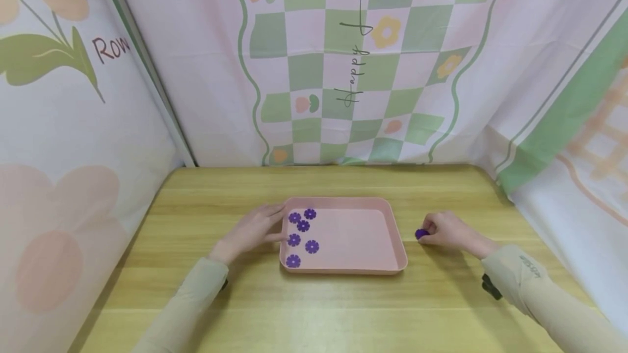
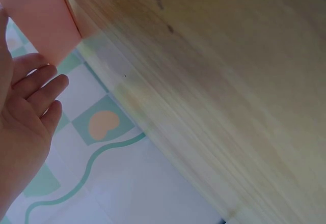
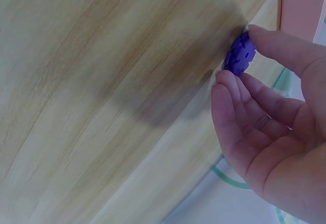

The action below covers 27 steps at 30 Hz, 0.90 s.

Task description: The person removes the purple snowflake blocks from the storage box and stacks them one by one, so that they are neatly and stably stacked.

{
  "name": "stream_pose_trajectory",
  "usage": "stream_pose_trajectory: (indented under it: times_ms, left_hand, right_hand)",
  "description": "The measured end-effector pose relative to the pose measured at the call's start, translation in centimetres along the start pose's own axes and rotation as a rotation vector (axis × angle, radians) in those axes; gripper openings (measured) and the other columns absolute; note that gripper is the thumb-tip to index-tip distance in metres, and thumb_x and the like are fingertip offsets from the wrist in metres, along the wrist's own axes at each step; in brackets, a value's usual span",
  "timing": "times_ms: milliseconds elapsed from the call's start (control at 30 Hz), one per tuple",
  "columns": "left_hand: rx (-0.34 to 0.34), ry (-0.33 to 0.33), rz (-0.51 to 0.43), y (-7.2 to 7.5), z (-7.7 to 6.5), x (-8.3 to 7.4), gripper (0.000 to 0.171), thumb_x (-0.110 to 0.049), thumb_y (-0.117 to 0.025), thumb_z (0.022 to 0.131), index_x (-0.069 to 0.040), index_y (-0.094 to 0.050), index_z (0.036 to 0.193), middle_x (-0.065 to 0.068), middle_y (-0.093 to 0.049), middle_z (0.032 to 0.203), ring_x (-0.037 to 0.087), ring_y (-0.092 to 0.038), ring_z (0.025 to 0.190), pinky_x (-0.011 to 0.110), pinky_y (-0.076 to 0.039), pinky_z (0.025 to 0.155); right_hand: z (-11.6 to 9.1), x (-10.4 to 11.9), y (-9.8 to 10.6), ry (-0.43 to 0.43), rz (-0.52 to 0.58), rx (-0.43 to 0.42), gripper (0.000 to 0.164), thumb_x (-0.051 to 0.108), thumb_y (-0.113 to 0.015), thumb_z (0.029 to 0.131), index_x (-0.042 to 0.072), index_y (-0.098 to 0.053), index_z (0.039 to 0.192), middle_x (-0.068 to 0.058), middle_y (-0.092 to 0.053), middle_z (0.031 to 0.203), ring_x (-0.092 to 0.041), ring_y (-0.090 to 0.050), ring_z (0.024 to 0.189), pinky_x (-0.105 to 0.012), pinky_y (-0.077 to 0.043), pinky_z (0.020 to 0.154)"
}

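Observation:
A shallow pink tray lies on the wooden table, with several purple flower-shaped discs scattered flat along its left part. At the tray's left edge rests my left hand, its thumb at the rim and its fingers loosely extended along the outer wall. The left wrist view shows those fingers beside the pink tray wall. To the right of the tray, my right hand pinches purple flower-shaped pieces between thumb and fingertips, close over the table; they overlap, so their number is hidden.
The wooden table extends around the tray on every side. Behind it hangs a checked green-and-white curtain. Printed cloth walls stand at the left and right edges. A dark strap sits at the right wrist.

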<state>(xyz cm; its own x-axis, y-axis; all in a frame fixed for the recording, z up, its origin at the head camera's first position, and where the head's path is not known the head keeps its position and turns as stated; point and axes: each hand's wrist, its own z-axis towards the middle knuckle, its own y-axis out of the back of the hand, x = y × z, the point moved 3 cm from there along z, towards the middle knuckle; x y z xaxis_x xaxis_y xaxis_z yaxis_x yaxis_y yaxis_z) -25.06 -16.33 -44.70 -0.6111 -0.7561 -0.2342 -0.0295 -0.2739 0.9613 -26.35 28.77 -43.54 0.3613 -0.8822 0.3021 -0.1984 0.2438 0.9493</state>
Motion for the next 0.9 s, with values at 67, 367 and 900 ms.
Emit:
stream_pose_trajectory:
  times_ms: [67,367,900]
  left_hand:
    - [0.004,0.003,-0.008,0.05,-0.03,-0.01,0.075,-0.046,-0.067,0.091,-0.003,-0.042,0.148,0.019,-0.044,0.154,0.038,-0.046,0.14,0.056,-0.035,0.119]
    - [-0.004,-0.006,-0.017,0.11,-0.21,-0.01,0.075,-0.045,-0.068,0.091,-0.003,-0.043,0.147,0.019,-0.043,0.154,0.038,-0.045,0.141,0.058,-0.035,0.119]
    - [-0.008,-0.012,-0.008,0.12,-0.09,-0.06,0.074,-0.045,-0.067,0.09,-0.002,-0.044,0.147,0.02,-0.045,0.153,0.037,-0.046,0.14,0.055,-0.036,0.119]
  right_hand:
    - [0.05,0.12,0.04,0.002,-0.006,0.0,0.033,0.023,-0.083,0.077,-0.003,-0.067,0.089,-0.01,-0.069,0.079,-0.017,-0.062,0.071,-0.034,-0.058,0.065]
    - [0.16,0.54,-0.03,0.012,-0.01,0.002,0.031,0.02,-0.082,0.076,-0.004,-0.066,0.087,-0.007,-0.066,0.075,-0.013,-0.057,0.068,-0.026,-0.053,0.06]
    - [0.2,0.61,0.16,0.045,-0.031,0.001,0.029,0.018,-0.083,0.075,-0.002,-0.065,0.087,-0.007,-0.065,0.075,-0.013,-0.057,0.068,-0.028,-0.053,0.061]
